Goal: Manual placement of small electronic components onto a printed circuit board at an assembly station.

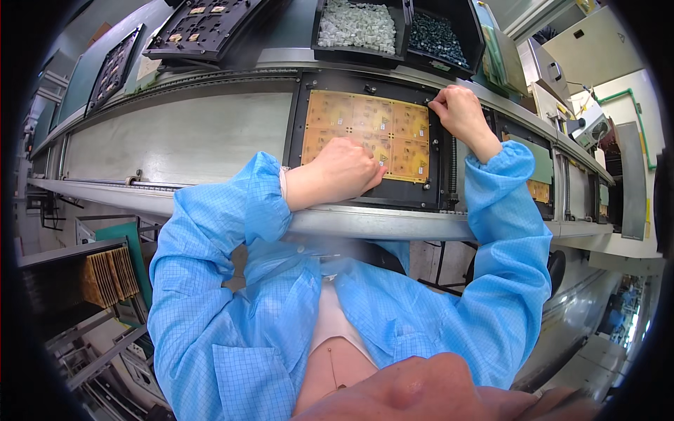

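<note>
Both hands on the orange circuit panel (365, 133) seated in a black carrier frame (298, 140).
Left hand (344, 170) lies curled on the panel's near edge; right hand (456, 112) pinches at its far right corner, grasp unclear. Panel's long axis runs left-right; bare conveyor surface (175, 137) lies open to its left, parts bins (358, 28) behind.

Light blue checked smock, elastic-cuffed sleeves, bare hands

Two hands (344, 172) (456, 112), one orange circuit panel (365, 133) in one black frame (298, 112), two bins of small parts (357, 28) (437, 36), two black trays (203, 24) (112, 67)
</note>
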A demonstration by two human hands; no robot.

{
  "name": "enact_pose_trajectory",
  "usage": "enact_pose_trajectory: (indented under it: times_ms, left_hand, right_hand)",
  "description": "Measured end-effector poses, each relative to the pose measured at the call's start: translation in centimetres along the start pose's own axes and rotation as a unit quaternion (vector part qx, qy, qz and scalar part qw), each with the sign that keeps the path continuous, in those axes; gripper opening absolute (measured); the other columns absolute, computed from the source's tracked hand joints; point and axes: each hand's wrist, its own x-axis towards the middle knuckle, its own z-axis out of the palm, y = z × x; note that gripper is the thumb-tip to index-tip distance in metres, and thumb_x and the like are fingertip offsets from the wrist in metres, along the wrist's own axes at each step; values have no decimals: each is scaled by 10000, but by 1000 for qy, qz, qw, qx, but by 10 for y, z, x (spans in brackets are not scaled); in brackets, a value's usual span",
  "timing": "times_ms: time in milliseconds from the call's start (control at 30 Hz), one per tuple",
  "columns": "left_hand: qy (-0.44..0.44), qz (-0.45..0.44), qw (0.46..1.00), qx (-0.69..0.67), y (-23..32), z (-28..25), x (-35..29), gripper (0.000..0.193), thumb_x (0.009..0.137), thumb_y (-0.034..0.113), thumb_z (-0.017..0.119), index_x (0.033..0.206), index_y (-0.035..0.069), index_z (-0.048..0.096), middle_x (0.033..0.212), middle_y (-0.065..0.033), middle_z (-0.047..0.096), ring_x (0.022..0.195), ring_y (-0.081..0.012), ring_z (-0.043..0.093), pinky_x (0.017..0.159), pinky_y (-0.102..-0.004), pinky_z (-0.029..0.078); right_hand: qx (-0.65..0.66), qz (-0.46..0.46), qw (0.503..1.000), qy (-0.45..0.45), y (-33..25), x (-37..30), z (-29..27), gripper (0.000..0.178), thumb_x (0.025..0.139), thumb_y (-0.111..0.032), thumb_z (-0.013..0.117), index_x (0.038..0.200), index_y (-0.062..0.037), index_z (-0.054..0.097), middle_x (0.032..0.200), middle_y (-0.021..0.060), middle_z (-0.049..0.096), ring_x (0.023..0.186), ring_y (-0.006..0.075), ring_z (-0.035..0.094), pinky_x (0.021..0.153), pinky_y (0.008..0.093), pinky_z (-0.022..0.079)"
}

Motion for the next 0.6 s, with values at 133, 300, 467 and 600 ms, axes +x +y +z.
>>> enact_pose_trajectory:
  times_ms: [133,300,467,600]
  left_hand:
    - [37,3,999,-24,-5,8,-1,454,928,291,584,543,57,638,585,-110,630,550,-307,635,554,-421,516]
    - [28,15,998,-54,-10,5,-3,406,932,310,603,621,57,664,613,-110,636,593,-315,648,577,-429,522]
    - [79,-62,991,86,-70,-42,-10,112,853,178,655,917,87,650,896,-87,622,870,-289,632,723,-400,513]
    - [60,-2,963,263,-126,-66,-17,163,826,70,598,978,115,638,1023,-22,583,1019,-209,562,854,-329,462]
  right_hand:
    - [0,48,997,-59,-13,10,-7,205,806,-187,744,845,14,758,762,232,699,766,372,698,742,430,551]
    - [13,79,995,-61,-9,5,-2,229,829,-211,734,877,11,760,794,218,709,784,378,695,751,429,553]
    - [-41,10,999,15,-8,-4,-12,193,860,-191,710,919,-11,748,872,176,702,887,364,656,789,422,515]
    - [87,-84,992,33,-36,14,-1,170,864,-139,704,973,-9,714,912,141,650,960,331,600,850,411,492]
